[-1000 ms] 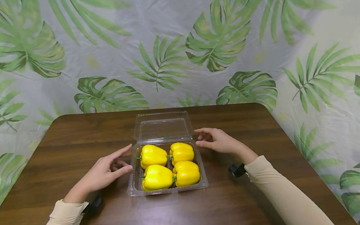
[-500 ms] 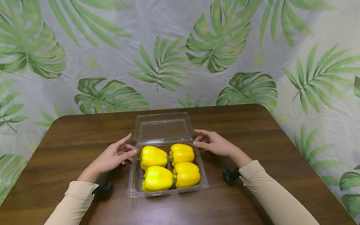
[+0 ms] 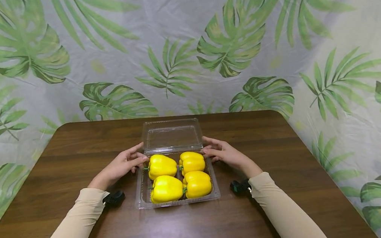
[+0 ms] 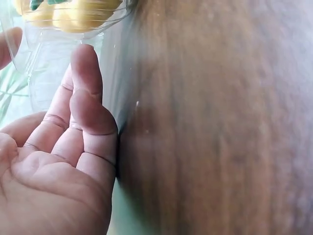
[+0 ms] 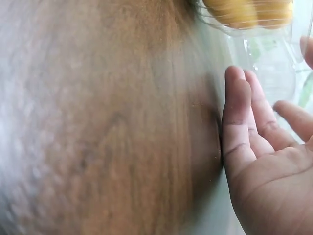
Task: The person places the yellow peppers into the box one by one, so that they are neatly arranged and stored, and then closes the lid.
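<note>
A clear plastic clamshell container [image 3: 141, 199] sits on the table with its lid [image 3: 172, 135] folded back. Inside lie several yellow bell peppers [image 3: 166, 188] with green stems, in two rows. At the container's back left corner is my left hand [image 3: 121, 167], thumb by the rim and index finger beside the lid's edge. Mirroring it at the back right corner is my right hand [image 3: 229, 154], thumb at the rim. Both wrist views show loosely extended fingers [image 4: 85, 73] beside the container's wall; firm contact cannot be made out.
The container rests on a dark brown wooden table [image 3: 193, 228]. Behind it hangs a pale cloth [image 3: 176, 29] with green leaf prints. A small black camera [image 3: 115, 198] is strapped to each wrist.
My left hand has moved right and away from me to the container's back left corner. My right hand has shifted slightly left, against the right side. The container and peppers have stayed put.
</note>
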{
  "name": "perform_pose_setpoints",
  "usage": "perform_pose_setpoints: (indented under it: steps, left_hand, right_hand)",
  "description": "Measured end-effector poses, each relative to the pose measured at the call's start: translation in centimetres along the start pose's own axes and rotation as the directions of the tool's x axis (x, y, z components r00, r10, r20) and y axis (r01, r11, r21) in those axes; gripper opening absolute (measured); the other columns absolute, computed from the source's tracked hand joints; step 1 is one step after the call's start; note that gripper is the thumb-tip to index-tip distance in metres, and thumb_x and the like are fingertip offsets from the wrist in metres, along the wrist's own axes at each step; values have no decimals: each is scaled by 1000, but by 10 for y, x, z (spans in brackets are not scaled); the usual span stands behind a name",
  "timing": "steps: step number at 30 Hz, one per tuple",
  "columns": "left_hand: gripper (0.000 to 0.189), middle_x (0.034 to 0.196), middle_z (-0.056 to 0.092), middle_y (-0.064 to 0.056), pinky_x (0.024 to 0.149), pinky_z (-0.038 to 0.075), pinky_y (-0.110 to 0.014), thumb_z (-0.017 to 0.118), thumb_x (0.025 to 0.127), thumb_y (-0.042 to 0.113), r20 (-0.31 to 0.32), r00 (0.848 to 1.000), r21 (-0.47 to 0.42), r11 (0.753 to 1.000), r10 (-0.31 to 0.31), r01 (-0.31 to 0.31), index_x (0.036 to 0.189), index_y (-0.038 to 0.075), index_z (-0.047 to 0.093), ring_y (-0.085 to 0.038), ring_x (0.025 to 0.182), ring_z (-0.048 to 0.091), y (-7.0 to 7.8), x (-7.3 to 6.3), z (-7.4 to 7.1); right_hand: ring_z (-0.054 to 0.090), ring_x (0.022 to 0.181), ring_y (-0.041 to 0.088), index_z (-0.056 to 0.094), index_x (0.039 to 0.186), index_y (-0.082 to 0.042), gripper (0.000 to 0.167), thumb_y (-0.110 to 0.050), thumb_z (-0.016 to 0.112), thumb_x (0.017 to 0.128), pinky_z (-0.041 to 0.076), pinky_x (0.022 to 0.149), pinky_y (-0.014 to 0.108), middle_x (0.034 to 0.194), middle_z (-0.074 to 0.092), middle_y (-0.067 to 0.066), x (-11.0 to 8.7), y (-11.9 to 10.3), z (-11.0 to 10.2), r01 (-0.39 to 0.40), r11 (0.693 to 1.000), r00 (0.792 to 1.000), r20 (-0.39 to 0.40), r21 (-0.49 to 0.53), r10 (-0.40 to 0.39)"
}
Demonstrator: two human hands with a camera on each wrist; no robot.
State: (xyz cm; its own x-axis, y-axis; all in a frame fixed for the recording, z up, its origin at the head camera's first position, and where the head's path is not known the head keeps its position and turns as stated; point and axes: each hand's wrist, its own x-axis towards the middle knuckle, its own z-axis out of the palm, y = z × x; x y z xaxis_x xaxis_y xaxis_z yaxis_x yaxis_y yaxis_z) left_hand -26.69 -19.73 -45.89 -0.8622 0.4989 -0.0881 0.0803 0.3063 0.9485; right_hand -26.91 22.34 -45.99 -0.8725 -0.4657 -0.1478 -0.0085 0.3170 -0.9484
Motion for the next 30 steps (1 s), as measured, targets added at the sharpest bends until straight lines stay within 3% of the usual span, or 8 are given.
perform_pose_setpoints:
  steps: [5,12,17,21,26,30]
  left_hand:
    - [82,125,73,-25,69,51,-26,61,110,15,-7,999,-37,999,36,-37,174,9,10,-12,88,65,3,-1,-2]
    - [92,113,74,-5,74,54,-26,61,110,12,-1,997,-127,989,76,-76,175,27,-2,-12,91,66,1,2,1]
    - [100,110,72,1,77,56,-28,61,109,9,1,994,-165,980,110,-108,172,38,-11,-12,97,70,-2,5,5]
    - [101,120,73,-8,75,56,-28,62,109,9,-27,992,-150,981,122,-125,172,41,-10,-11,97,71,-1,6,5]
    - [98,137,64,-33,76,56,-31,62,109,13,-51,987,-90,984,152,-156,172,41,-8,-11,107,73,6,8,3]
    - [94,143,61,-36,80,57,-34,60,110,15,-62,982,-19,983,180,-181,173,39,-6,-16,116,72,13,8,-1]
  right_hand:
    - [68,132,31,20,174,-24,70,-24,55,114,56,104,39,152,59,27,2,-1,-1,27,998,999,19,50,-28]
    - [63,137,40,10,174,-40,78,-21,55,114,52,113,53,160,52,27,1,-5,2,41,992,998,32,119,-45]
    - [59,142,44,0,172,-48,89,-14,56,112,48,117,57,165,46,27,3,-7,5,69,983,996,48,168,-78]
    - [58,143,47,-2,171,-48,95,-8,58,110,49,117,55,164,46,28,5,-10,5,107,980,993,33,170,-115]
    - [55,144,50,-1,171,-47,99,-5,62,108,50,115,57,164,45,28,4,-20,3,146,980,989,4,137,-148]
    - [53,145,51,1,172,-46,97,-6,63,108,50,116,56,166,42,27,3,-28,0,181,978,984,-19,100,-180]
